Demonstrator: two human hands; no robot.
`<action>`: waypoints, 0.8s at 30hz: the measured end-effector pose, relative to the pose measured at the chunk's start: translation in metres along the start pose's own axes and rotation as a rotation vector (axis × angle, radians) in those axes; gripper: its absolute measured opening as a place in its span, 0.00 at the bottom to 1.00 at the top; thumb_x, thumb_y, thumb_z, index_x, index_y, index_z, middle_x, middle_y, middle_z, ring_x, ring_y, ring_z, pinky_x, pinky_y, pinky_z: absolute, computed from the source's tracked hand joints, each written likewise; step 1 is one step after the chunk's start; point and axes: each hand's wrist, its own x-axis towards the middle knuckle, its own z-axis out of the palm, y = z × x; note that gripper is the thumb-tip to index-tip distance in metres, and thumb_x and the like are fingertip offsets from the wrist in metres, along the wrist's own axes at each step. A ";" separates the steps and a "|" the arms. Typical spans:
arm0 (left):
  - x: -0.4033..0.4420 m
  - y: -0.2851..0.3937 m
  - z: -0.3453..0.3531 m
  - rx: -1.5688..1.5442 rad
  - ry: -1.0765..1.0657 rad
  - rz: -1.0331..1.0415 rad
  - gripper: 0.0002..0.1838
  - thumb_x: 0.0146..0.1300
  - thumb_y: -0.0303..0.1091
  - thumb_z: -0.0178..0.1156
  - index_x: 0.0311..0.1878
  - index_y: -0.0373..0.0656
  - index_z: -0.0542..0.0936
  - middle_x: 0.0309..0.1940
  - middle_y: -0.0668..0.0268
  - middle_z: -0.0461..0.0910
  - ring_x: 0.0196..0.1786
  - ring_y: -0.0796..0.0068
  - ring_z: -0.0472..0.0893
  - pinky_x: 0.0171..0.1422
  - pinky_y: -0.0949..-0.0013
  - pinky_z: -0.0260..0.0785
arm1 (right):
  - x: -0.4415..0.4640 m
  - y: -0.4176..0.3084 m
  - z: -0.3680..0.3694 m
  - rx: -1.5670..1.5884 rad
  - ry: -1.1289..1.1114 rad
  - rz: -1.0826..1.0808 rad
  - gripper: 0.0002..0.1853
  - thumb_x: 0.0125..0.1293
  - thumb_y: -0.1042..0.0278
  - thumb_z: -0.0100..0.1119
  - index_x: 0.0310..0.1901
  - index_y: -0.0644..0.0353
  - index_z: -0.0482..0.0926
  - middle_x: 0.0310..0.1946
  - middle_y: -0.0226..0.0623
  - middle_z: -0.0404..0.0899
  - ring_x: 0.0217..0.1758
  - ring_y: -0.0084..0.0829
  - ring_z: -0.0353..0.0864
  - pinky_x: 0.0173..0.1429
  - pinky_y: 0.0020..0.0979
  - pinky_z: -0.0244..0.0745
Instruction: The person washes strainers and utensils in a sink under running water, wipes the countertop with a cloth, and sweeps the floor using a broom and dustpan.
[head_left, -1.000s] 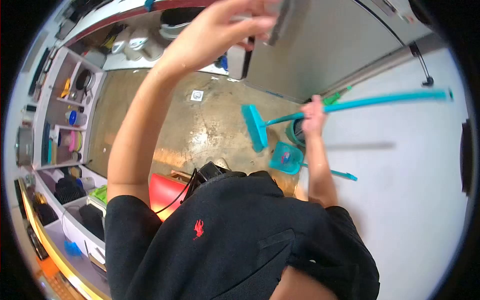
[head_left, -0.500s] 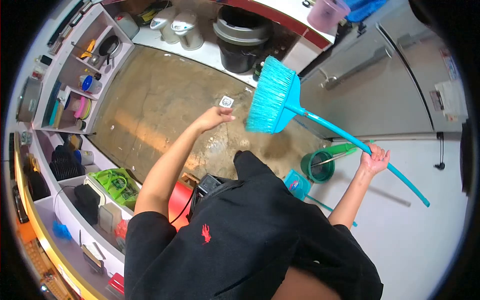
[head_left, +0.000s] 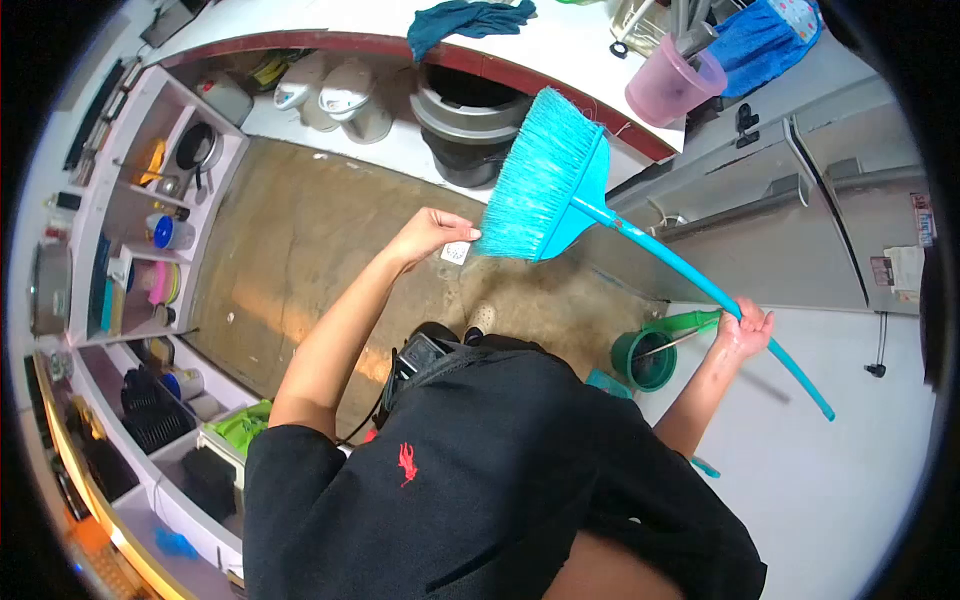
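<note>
A turquoise broom is held up off the floor, its bristles pointing left and its long handle slanting down to the right. My right hand wraps around the handle's lower stretch. At the lower left corner of the bristles, my left hand has thumb and fingers pinched together, the tips at the bristle ends. What sits in that pinch, if anything, is too small to make out. Just below those fingers, a white card with a printed black pattern shows against the floor.
A green bucket stands by my right side. A black bin sits under the white counter, which bears a pink cup of utensils. Shelves line the left; a grey fridge stands on the right.
My left hand has moved right to the bristles and its fingers have closed into a pinch. The broom has shifted slightly up and left. My view has tilted up, showing more counter.
</note>
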 end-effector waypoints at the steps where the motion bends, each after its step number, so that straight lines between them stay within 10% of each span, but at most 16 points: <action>1: 0.009 0.002 -0.001 -0.013 0.010 0.021 0.12 0.51 0.37 0.64 0.35 0.39 0.81 0.29 0.67 0.80 0.35 0.80 0.76 0.48 0.76 0.63 | 0.000 -0.001 0.001 -0.006 0.013 -0.030 0.23 0.63 0.60 0.37 0.10 0.47 0.48 0.05 0.23 0.43 0.08 0.20 0.46 0.18 0.24 0.48; 21: 0.324 -0.027 -0.277 0.990 0.360 0.141 0.09 0.47 0.41 0.64 0.24 0.46 0.83 0.22 0.63 0.80 0.26 0.71 0.79 0.35 0.69 0.68 | -0.299 0.080 0.002 -0.187 0.628 -1.121 0.24 0.61 0.59 0.40 0.08 0.48 0.49 0.04 0.24 0.46 0.07 0.21 0.46 0.16 0.23 0.48; 24: 0.375 -0.012 -0.238 0.398 0.065 0.441 0.23 0.47 0.48 0.65 0.41 0.40 0.78 0.42 0.62 0.79 0.43 0.68 0.77 0.50 0.68 0.66 | -0.334 0.105 0.014 -0.134 0.738 -1.217 0.24 0.62 0.57 0.38 0.08 0.48 0.49 0.04 0.24 0.45 0.07 0.22 0.44 0.16 0.24 0.47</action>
